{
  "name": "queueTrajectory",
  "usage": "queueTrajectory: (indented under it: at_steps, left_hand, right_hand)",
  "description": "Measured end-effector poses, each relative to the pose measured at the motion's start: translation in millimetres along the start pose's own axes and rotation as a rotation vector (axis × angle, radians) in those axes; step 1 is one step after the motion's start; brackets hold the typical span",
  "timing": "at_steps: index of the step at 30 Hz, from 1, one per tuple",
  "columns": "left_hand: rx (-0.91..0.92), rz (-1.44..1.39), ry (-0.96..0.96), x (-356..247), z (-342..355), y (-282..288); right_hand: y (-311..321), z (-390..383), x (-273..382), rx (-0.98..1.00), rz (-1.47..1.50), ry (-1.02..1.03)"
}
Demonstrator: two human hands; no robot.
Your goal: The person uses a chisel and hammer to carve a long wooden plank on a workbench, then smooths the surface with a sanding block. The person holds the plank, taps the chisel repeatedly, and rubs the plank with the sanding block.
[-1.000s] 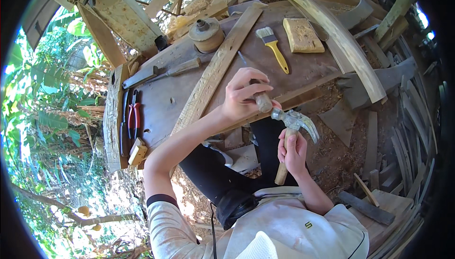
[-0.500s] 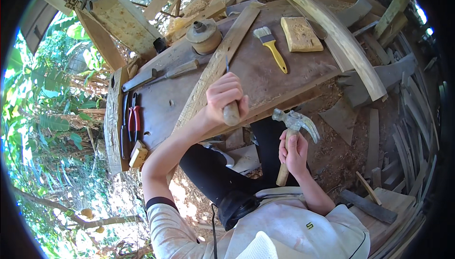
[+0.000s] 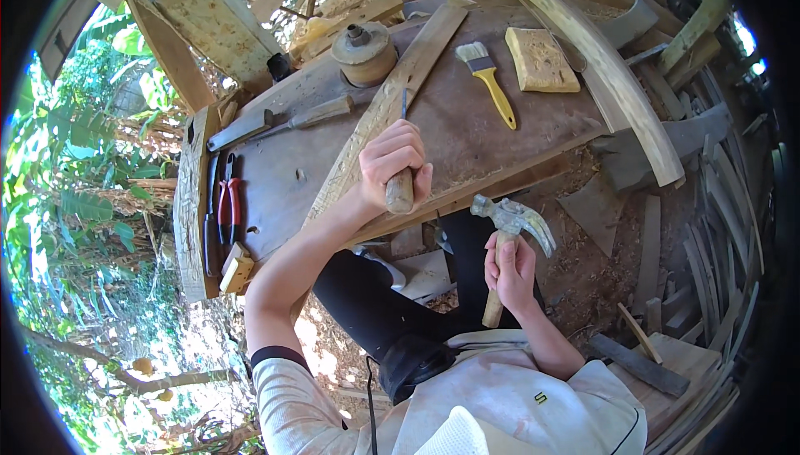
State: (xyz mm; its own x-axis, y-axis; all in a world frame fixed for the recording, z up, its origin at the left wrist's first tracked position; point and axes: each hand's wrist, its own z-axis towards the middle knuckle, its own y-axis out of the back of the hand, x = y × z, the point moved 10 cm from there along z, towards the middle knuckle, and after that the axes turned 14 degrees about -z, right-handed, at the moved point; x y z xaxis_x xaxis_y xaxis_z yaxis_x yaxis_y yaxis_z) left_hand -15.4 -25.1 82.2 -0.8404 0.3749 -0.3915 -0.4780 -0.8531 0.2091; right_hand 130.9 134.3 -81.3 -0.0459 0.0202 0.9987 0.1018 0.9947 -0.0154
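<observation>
left hand (image 3: pixel 392 163), fingers wrapped round wooden-handled steel chisel (image 3: pixel 401 173), blade on long carved plank (image 3: pixel 392 109); right hand (image 3: pixel 510 270) grips raised claw hammer (image 3: pixel 510 234) (strike the handle end squarely).

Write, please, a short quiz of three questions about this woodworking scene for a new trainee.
1. True or false: the left hand holds a chisel set on the wooden plank.
2. What does the right hand hold? A) claw hammer B) pliers C) paintbrush
3. Fill in: the paintbrush has a ___ handle.

Key:
1. True.
2. A, the claw hammer, its head clear of the chisel.
3. Yellow.
</observation>
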Motion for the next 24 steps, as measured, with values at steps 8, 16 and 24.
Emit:
queueTrajectory:
  at_steps: [8,16,24]
  left_hand:
    - [0.003,0.013,-0.022,0,2,0]
    - [-0.016,0.021,0.012,5,1,2]
    - [-0.113,-0.052,0.046,11,3,19]
  right_hand:
    - [-11,-3,-2,0.051,-0.023,-0.018]
    - [-16,-8,1,0.094,0.004,0.013]
    - [-19,-15,37,0.111,-0.347,0.384]
